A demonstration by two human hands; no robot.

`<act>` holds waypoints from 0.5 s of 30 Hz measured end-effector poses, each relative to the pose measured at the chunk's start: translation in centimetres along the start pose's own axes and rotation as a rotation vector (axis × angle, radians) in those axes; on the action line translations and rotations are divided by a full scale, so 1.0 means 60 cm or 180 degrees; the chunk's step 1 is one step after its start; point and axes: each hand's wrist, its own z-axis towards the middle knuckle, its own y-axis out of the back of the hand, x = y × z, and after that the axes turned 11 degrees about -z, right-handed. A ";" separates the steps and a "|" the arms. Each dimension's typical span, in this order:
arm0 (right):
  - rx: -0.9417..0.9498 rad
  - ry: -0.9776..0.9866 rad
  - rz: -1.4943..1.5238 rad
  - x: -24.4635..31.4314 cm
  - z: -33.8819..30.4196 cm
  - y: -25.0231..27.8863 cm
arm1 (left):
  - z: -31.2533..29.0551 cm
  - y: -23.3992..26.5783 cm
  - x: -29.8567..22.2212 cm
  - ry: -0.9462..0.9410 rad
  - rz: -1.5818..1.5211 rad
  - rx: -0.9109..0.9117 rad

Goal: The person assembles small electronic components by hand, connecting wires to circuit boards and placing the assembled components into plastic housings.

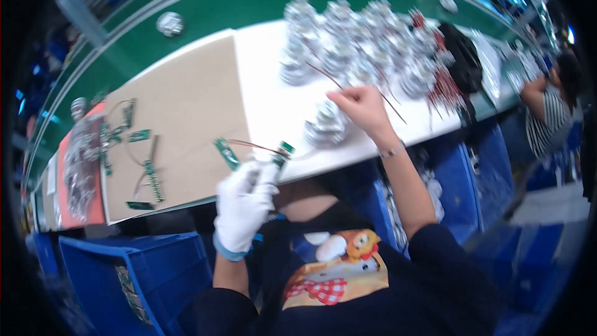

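My left hand, in a white glove, is closed round a small green circuit board near the table's front edge. Thin red and dark wires run from it to a second green board hanging to its left. Bare and pinched, my right hand has a thin dark red wire at its fingertips; blur hides the exact grip. Just below those fingertips, a silvery, clear-looking round part stands on the white table surface. Rows of similar round parts stand beyond it.
Several green boards with wires lie on a brown cardboard sheet at left, beside a clear plastic bag. Red wires and a black bag lie right. Blue bins stand below the table. A person sits far right.
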 end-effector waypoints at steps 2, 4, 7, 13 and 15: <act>0.0412 -0.0593 0.0588 0.006 0.001 0.013 | 0.006 -0.002 0.005 0.0088 0.0144 0.0081; 0.0806 -0.1064 0.0749 0.018 0.007 0.022 | 0.005 0.006 0.010 -0.0144 0.0299 0.0264; 0.1058 -0.0709 0.0291 0.030 0.018 0.027 | 0.004 0.005 0.010 -0.0304 0.0302 0.0268; 0.0020 0.1187 -0.0233 0.080 0.047 0.053 | 0.020 0.003 -0.002 -0.0179 0.0066 -0.0015; -0.0282 0.1841 -0.0433 0.113 0.048 0.062 | 0.025 0.005 -0.005 -0.0089 -0.0027 -0.0048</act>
